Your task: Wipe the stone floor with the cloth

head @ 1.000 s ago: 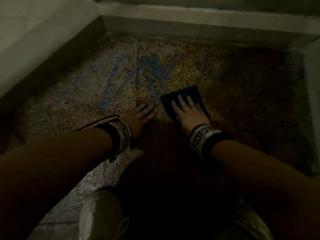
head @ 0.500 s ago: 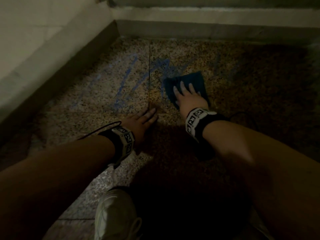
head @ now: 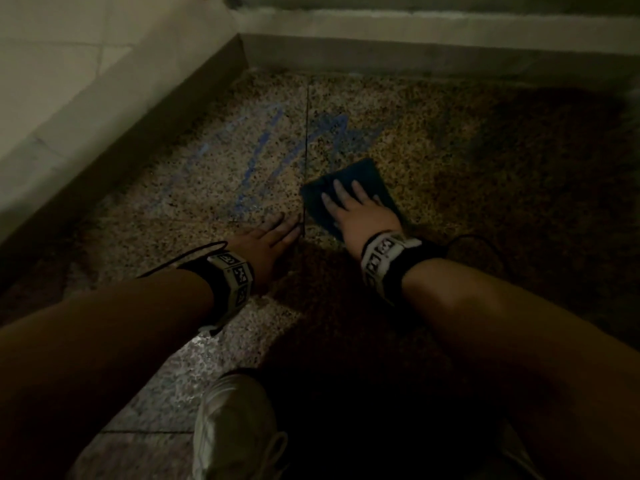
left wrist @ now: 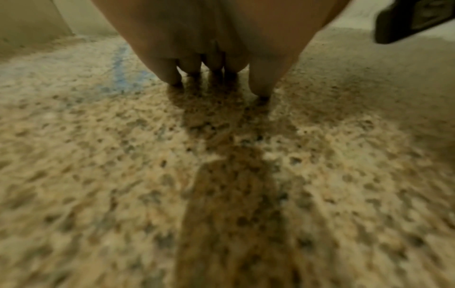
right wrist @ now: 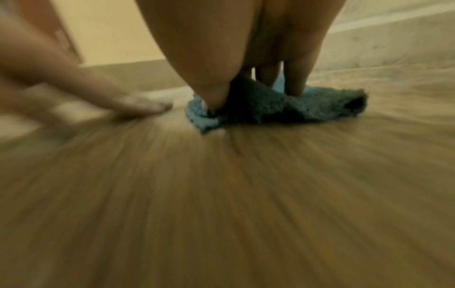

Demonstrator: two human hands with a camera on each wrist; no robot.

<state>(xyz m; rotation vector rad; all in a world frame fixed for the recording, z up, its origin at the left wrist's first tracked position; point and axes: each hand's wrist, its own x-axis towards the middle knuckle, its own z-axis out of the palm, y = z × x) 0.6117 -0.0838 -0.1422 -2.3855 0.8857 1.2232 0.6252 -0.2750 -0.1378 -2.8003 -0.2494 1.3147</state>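
The right hand (head: 360, 216) presses flat on the cloth (head: 360, 174), fingers spread and straight rather than curled round it, so this grip is a flat press, not a clench. The cloth lies on the stone floor (head: 450, 161) right under that palm, its far edge poking out past the fingertips and one bunched fold sticking out to the side in the right wrist view. The left hand (head: 266, 240) rests flat on the floor just beside the cloth, released and holding nothing, serving as a prop.

The blue marks (head: 263, 157) lie beyond the fingertips and off to the left of the pressing hand, across the tile joint (head: 306, 150). My judgement is that the wiping is mid-course, since much of the blue remains.

To do this stroke well:
- Keep the palm's weight over the middle of the cloth so it does not slide out from under the fingers.
- Flatten the bunched fold; a wad wipes a narrower strip.
- Push forward and leftward over the joint into the blue, with overlapping passes.
- Shift the propping hand clear of the path before the cloth reaches it.
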